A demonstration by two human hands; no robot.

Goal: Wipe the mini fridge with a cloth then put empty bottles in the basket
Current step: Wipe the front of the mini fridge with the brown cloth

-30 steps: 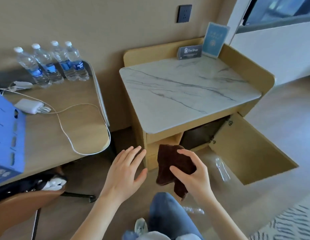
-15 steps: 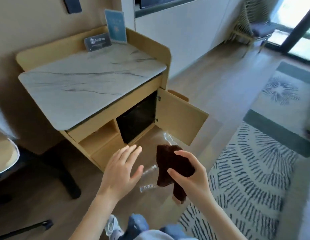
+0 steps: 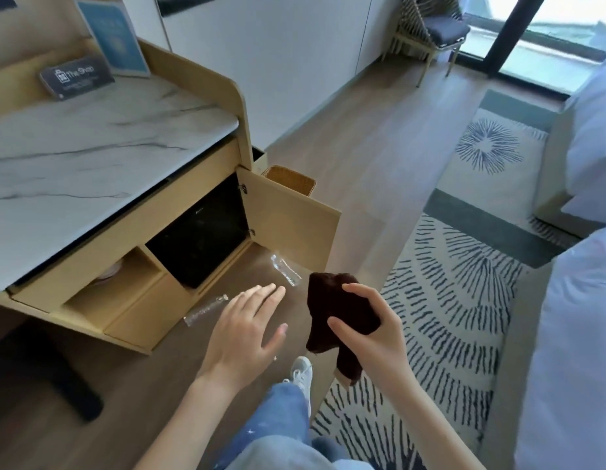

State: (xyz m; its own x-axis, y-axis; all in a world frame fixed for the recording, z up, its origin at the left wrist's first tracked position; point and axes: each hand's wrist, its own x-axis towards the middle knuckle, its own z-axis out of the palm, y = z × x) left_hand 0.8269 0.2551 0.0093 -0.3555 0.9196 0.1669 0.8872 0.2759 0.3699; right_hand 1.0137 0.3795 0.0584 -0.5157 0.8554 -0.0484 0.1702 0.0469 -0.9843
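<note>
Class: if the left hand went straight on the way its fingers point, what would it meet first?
Probably the clear plastic bottle lying on the floor just beyond the left hand; depth is unclear, so it might pass above it to the wooden cabinet door.

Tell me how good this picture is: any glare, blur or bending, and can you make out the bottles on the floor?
Head view: wide-angle bending curves the cabinet; the glass door top right is blown out by daylight; the fridge is a dark recess with little detail; both clear bottles are faint against the brown floor; left hand, right hand and cloth look sharp.
</note>
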